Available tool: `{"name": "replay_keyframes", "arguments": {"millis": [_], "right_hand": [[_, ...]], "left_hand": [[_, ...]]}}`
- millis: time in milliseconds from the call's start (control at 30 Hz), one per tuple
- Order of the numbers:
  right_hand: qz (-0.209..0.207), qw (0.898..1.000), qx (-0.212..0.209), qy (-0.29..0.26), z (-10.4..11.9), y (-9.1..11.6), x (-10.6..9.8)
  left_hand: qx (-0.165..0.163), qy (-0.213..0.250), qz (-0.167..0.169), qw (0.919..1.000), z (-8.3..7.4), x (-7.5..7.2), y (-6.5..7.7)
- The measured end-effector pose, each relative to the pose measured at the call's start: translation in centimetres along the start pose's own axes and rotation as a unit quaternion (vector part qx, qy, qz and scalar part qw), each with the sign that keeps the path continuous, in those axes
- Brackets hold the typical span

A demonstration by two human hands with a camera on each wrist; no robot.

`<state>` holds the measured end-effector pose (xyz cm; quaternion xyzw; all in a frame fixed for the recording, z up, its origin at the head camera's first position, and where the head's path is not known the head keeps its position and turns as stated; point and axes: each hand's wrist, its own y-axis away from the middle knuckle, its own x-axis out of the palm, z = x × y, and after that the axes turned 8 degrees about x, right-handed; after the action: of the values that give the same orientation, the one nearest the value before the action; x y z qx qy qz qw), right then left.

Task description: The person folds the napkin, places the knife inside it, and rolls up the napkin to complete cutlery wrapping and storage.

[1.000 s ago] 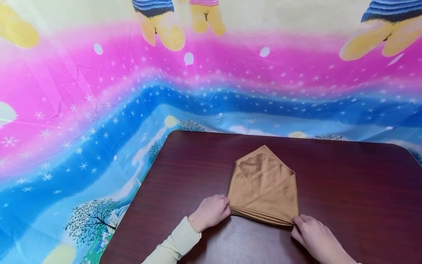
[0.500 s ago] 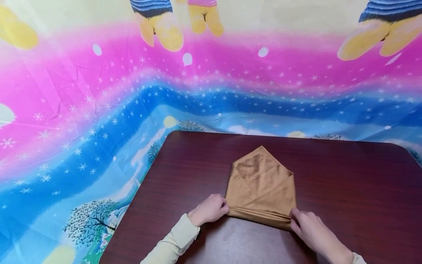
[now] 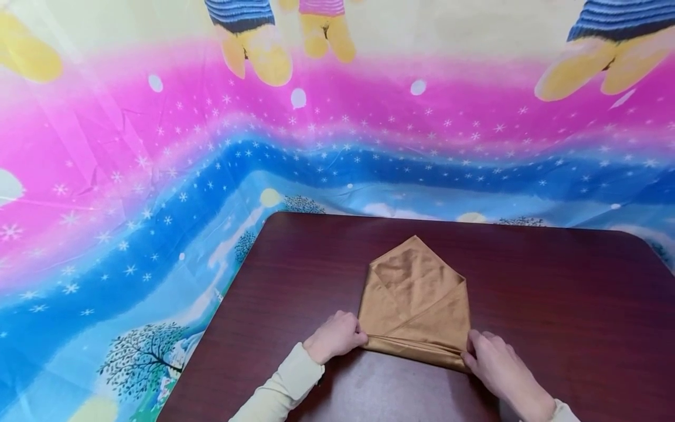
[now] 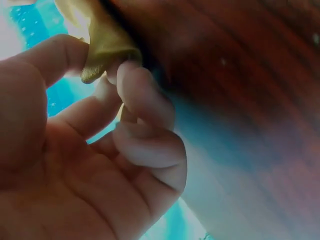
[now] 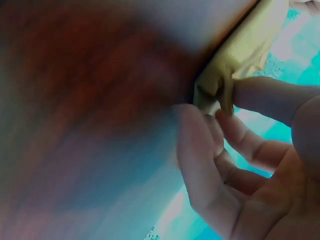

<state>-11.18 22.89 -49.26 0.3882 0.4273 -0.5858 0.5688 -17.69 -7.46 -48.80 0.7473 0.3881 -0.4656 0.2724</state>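
A golden-brown cloth (image 3: 422, 310), folded into a house shape with a point at the far end, lies on the dark wooden table (image 3: 295, 275). Layered pleats run along its near edge. My left hand (image 3: 337, 336) pinches the near left corner; in the left wrist view the cloth's corner (image 4: 110, 50) sits between thumb and fingers. At the near right corner, my right hand (image 3: 495, 360) pinches the fabric in the same way. The right wrist view shows a small tuck of cloth (image 5: 225, 82) held between thumb and fingertips.
Behind the table and along its left side hangs a printed sheet (image 3: 337, 129) in pink and blue with snowflakes and trees. The table's far edge (image 3: 448, 221) has rounded corners.
The near edge of the cloth has been rolled over into a wider smooth band under the pleats. Both hands stay at their corners, with the right one shifted slightly left.
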Motion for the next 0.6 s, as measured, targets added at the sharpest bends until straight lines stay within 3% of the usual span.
{"name": "replay_keyframes", "arguments": {"millis": [133, 300, 500, 600], "right_hand": [[-0.014, 1.0, -0.016, 0.005, 0.04, -0.01, 0.07], [-0.045, 0.997, -0.066, 0.011, 0.09, -0.08, 0.31], [-0.1, 0.983, -0.151, 0.004, -0.32, 0.05, 0.73], [-0.107, 0.978, -0.177, 0.01, -0.31, 0.43, 0.62]], "left_hand": [[-0.01, -0.027, -0.019, 0.9994, -0.1, 0.13, -0.2], [0.005, -0.074, -0.043, 0.9963, -0.25, 0.21, -0.39], [0.027, -0.104, -0.064, 0.9921, -0.19, 0.47, -0.39], [0.038, -0.118, -0.078, 0.9892, -0.08, 0.46, -0.38]]}}
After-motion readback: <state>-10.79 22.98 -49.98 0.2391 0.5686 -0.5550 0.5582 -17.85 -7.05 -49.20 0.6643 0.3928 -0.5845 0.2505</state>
